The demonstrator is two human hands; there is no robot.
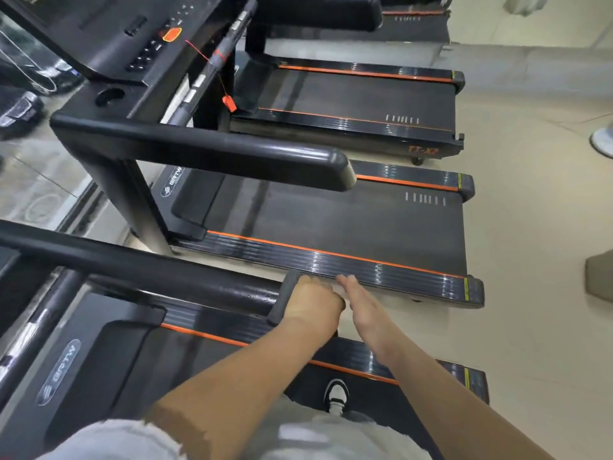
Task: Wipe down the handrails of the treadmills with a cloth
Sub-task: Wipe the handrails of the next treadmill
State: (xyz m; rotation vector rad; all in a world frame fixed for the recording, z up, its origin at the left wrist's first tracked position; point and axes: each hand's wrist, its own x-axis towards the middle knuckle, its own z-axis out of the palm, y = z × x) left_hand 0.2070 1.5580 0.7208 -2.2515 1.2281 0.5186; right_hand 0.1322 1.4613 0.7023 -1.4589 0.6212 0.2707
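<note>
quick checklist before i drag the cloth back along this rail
1. Left hand grips the end of the near handrail: ok
2. Grey cloth under that hand, an edge showing: ok
3. Right hand free, fingers straight, beside the rail end: ok
4. Rail ahead bare of objects: ok
5. Cloth damp or clean: cannot tell
6. Next handrail already wiped: cannot tell
</note>
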